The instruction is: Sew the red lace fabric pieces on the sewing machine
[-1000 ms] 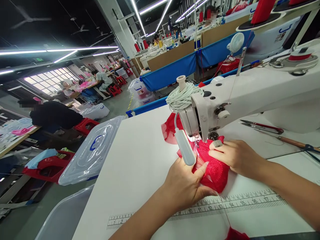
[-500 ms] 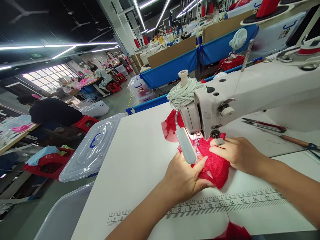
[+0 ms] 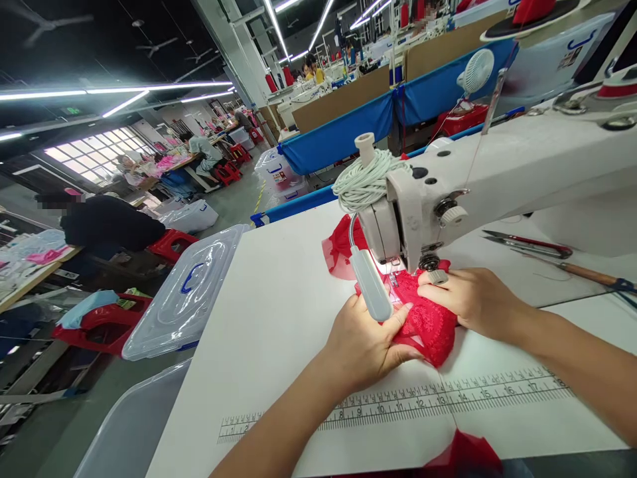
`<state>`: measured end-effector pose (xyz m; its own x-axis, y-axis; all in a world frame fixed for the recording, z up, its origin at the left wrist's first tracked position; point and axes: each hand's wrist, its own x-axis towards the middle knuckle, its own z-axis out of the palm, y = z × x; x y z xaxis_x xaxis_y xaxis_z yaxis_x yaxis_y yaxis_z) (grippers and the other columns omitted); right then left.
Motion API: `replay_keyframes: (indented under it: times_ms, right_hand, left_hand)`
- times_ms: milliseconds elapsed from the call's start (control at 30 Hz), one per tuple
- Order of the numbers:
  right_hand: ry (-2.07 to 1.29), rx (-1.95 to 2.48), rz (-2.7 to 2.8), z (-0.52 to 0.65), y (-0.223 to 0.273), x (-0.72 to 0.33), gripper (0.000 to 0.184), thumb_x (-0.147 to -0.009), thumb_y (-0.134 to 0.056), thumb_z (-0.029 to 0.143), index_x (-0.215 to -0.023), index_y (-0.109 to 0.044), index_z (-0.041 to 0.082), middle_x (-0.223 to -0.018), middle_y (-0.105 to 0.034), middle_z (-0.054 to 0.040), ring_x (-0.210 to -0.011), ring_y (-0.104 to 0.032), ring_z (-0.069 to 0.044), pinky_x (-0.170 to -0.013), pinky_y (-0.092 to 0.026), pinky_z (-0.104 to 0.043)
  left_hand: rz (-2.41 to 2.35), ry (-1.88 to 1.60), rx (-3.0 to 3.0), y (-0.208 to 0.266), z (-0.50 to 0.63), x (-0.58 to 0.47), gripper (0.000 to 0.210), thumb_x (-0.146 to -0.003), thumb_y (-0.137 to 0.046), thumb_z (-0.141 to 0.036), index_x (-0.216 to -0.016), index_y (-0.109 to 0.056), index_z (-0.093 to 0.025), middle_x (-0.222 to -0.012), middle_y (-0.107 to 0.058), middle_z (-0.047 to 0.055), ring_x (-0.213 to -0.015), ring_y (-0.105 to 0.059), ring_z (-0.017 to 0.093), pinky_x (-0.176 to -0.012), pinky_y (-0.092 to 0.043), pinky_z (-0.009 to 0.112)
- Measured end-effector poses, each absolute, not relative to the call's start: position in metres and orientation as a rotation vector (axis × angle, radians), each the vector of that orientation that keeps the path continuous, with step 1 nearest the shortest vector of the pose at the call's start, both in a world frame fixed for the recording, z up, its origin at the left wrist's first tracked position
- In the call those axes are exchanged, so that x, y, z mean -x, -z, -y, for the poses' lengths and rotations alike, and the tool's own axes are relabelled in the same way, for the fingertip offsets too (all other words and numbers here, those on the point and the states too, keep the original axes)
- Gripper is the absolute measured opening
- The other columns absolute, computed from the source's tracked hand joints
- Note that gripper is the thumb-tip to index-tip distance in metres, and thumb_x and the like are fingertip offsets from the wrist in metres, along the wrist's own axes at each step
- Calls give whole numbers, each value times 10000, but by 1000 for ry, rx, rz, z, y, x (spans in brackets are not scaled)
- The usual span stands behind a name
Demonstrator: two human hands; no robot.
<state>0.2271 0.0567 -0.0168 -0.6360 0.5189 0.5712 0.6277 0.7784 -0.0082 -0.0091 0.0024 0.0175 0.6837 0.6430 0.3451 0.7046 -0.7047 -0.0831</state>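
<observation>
A red lace bra piece (image 3: 428, 325), curved like a cup, lies under the head of a white sewing machine (image 3: 502, 176). My left hand (image 3: 365, 342) grips its near left side, thumb and forefinger on the cloth; the other fingers are partly hidden. My right hand (image 3: 468, 299) is closed on the right edge, fingertips pressed to the lace beside the machine head. A small grey lamp (image 3: 371, 285) hangs over the left fingers and lights the stitching area. The needle tip is too small to make out. More sheer red fabric (image 3: 340, 249) lies behind the machine head.
Thread snips (image 3: 530, 244) and a wooden-handled tool (image 3: 592, 273) lie right of my right hand. A printed ruler (image 3: 383, 408) crosses the table front. Red cloth (image 3: 462, 455) hangs at the near edge. A lidded plastic box (image 3: 186, 292) stands left; people sit farther back.
The view has shifted slightly, and more red cloth shows at the table's near edge. Both hands keep their hold on the lace piece, almost unmoved relative to the machine.
</observation>
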Motion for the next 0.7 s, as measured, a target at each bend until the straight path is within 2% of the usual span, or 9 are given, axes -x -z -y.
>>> replay_keyframes:
  times_ms: [200,300,367,500,700]
  right_hand:
    - [240,885,2419,-57,17,-226,252,-605,-438,-21,-696,-471,211,-708,-584,14,-546,-401,-128,-487,-204,-281]
    - [210,887,2446,-56,14,-227,319,-618,-462,-2,-825,-559,219,-866,-649,-13,-588,-468,-135,-503,-237,-280]
    - [182,854,2463,-54,9,-226,327,-633,-449,-11,-837,-565,217,-906,-658,-20,-589,-478,-133,-507,-252,-275]
    - [185,750,2420,-53,3,-224,265,-642,-394,-52,-657,-431,210,-663,-545,25,-499,-376,-117,-472,-217,-263]
    - [235,809,2319,-56,11,-223,279,-635,-375,-62,-650,-396,216,-613,-468,30,-508,-342,-130,-479,-188,-264]
  left_hand:
    - [1098,467,2675,-19,-6,10,757,-998,-90,-627,-1214,-688,-216,-1038,-697,124,-889,-612,242,-785,-520,376]
    - [1107,471,2661,-19,-6,8,800,-988,-47,-637,-1195,-688,-205,-1041,-692,130,-885,-619,244,-785,-522,384]
    - [1106,443,2654,-19,-5,7,827,-975,-45,-663,-1210,-675,-179,-1085,-684,150,-866,-627,245,-761,-528,386]
    - [1052,348,2645,-14,0,5,853,-957,-115,-708,-1275,-621,-100,-1156,-668,194,-896,-648,262,-737,-533,384]
    - [1056,370,2598,-12,3,3,874,-941,-110,-732,-1217,-657,-109,-1107,-688,189,-827,-654,254,-719,-524,376]
